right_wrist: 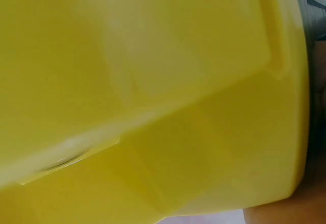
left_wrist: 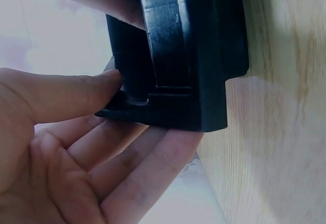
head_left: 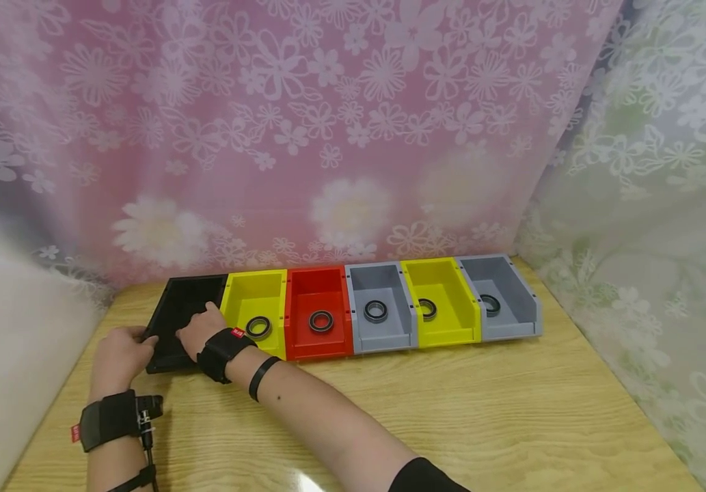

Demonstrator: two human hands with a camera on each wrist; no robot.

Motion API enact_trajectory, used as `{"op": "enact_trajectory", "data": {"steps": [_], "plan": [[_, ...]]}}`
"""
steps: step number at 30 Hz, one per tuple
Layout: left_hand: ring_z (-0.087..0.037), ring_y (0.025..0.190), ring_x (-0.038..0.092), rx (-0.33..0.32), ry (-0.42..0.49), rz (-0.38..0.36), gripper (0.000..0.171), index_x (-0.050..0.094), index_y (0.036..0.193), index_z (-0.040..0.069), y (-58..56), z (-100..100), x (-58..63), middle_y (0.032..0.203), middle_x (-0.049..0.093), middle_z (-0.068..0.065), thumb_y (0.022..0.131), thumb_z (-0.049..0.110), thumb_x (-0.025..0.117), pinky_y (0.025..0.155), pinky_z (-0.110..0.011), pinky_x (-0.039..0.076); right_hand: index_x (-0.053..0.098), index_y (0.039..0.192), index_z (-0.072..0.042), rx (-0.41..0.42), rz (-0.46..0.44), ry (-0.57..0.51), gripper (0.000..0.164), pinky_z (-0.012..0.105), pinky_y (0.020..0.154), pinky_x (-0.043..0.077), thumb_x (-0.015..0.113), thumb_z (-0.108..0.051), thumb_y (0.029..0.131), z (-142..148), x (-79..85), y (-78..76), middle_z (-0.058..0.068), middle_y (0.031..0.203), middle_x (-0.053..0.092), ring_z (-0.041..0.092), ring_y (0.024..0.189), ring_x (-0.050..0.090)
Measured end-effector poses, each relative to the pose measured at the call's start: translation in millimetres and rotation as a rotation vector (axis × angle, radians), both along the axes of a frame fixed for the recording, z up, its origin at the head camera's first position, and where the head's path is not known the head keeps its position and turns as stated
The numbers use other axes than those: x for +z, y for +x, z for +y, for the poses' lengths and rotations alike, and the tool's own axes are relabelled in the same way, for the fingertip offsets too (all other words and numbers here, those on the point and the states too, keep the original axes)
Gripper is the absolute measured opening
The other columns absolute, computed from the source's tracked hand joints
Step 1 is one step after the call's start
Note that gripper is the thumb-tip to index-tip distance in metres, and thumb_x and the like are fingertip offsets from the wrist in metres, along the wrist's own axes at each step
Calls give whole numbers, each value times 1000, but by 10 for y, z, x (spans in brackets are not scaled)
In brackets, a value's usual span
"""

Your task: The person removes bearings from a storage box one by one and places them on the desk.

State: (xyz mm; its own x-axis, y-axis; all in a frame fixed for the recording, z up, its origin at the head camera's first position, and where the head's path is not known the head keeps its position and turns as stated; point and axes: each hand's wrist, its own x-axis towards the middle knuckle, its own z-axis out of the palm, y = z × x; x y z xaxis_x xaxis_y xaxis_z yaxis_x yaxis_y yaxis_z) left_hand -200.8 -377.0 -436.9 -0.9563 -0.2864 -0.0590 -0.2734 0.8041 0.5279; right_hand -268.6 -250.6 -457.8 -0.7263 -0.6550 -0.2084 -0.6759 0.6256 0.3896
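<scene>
A black storage bin forms the left end of a row of open bins. My left hand grips its left side; the left wrist view shows the thumb on the inner side and the other fingers under the outside. Over the bin's right side lies my right hand, its fingers bent and partly reaching inside; they seem to grip the bin wall, though their tips are hidden. Right beside it stands a yellow bin with a ball bearing, and its yellow surface fills the right wrist view.
Further right in the row stand a red bin, a grey bin, a second yellow bin and a second grey bin, each with a bearing. The wooden table extends in front; a flowered curtain hangs behind.
</scene>
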Motion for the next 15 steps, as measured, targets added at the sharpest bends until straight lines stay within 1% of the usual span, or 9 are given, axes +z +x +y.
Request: {"op": "enact_trajectory", "data": {"steps": [6, 10, 15], "plan": [[-59, 104, 58, 0, 1, -1, 47, 54, 133, -20, -15, 5, -27, 124, 59, -41, 101, 14, 58, 80, -59, 51, 49, 145, -56, 0, -1, -56, 42, 29, 108, 28, 56, -48, 104, 8, -20, -18, -24, 129, 64, 0, 119, 57], [-59, 105, 58, 6, 1, -11, 47, 53, 134, -19, -15, -5, -19, 124, 58, -41, 102, 15, 57, 80, -59, 51, 52, 143, -54, 7, -10, -87, 41, 28, 105, 29, 58, -46, 104, 5, -23, -26, -25, 124, 67, 0, 113, 59], [-59, 107, 56, 11, 6, -12, 48, 53, 135, -19, -9, -2, -3, 126, 57, -42, 102, 16, 57, 83, -62, 50, 57, 139, -49, 17, -33, -101, 38, 30, 110, 28, 62, -43, 102, 17, 11, -28, -25, 117, 69, -1, 107, 61]]}}
